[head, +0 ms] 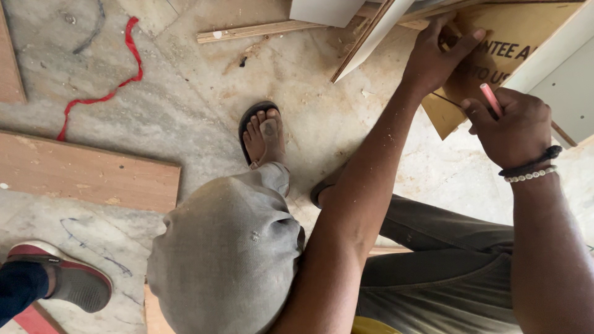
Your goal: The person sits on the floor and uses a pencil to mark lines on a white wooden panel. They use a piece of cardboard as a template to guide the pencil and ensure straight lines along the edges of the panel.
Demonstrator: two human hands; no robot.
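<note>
Plywood sheet (516, 43): brown, lying at the upper right of the floor, landmark.
Left hand (436, 55): fingers spread flat, pressing on the sheet's left edge.
Right hand (513, 127): fingers curled around a pink pencil (491, 99), at the sheet's lower edge.
Red cord (105, 74): far left of the sheet.

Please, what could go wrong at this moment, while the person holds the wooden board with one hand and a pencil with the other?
1. The left hand only presses the wooden board near its edge, so the board might slip while the right hand marks with the pink pencil.
2. The foot wears an open sandal; nearby planks could hurt the toes.
3. The red cord on the floor could trip someone.
</note>
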